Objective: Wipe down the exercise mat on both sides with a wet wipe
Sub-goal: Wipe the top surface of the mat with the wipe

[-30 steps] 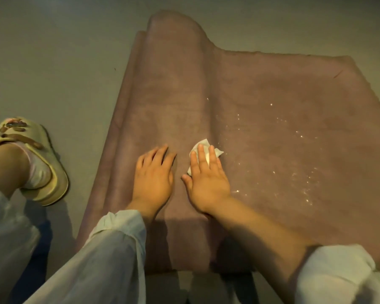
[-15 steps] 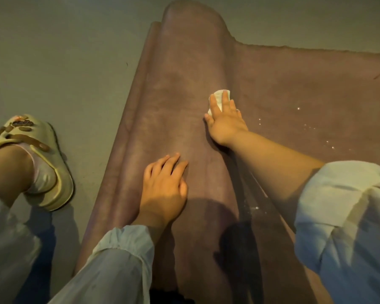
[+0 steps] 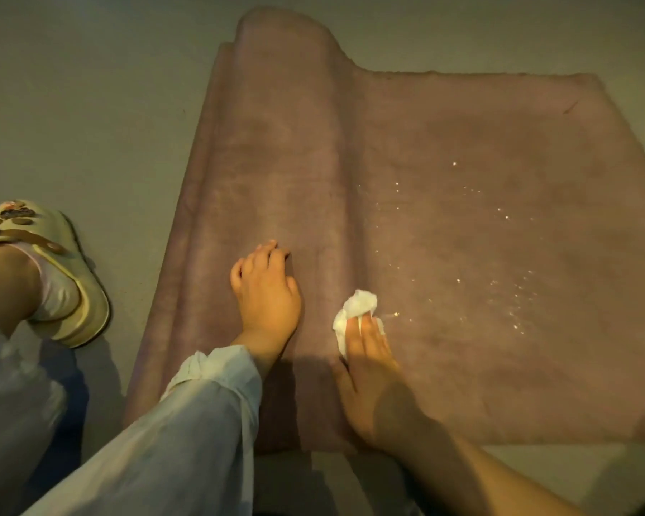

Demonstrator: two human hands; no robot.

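Left of the mat (image 3: 444, 150), your foot sits in a clog (image 3: 49, 262) on the floor (image 3: 90, 87). The mat lies flat on the floor, its left part rippled. Your left hand (image 3: 267, 292) presses on the mat, fingers together and bent at the tips. Just right of it, your right hand (image 3: 369, 351) pins the crumpled wipe (image 3: 356, 307) to the mat under straight, closed fingers. Droplets (image 3: 499, 284) glisten on the mat's right part.
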